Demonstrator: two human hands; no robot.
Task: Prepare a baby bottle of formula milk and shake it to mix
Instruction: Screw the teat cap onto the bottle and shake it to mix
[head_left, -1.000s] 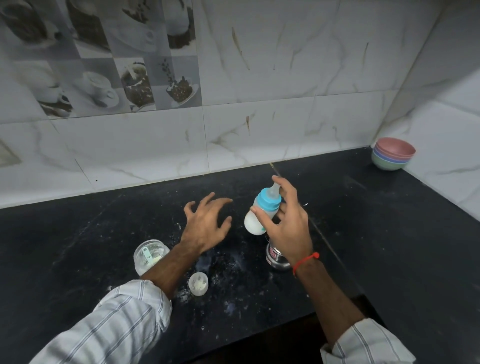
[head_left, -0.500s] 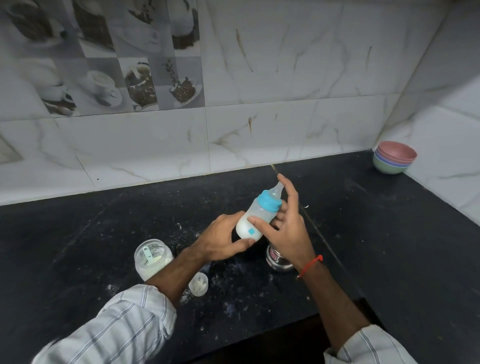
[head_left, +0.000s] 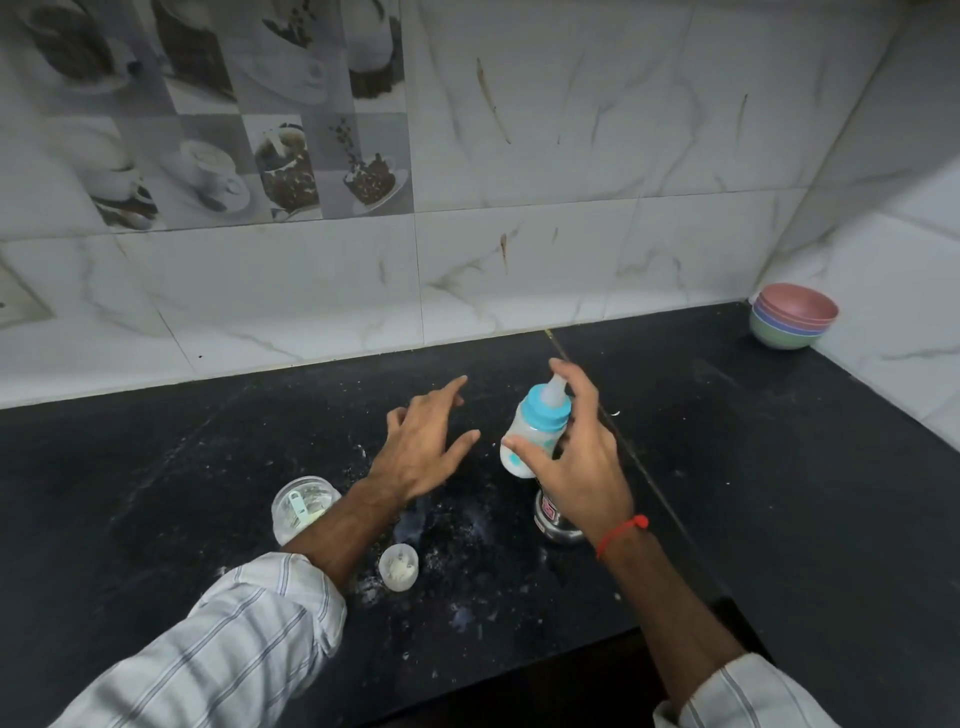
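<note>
One baby bottle (head_left: 535, 434) is gripped, tilted, by the right hand (head_left: 584, 462), forefinger on the teat; the left hand (head_left: 423, 447) is spread, holding nothing.

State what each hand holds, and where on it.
Right hand grips the baby bottle, thumb on its body, forefinger over the teat. Left hand holds nothing.
</note>
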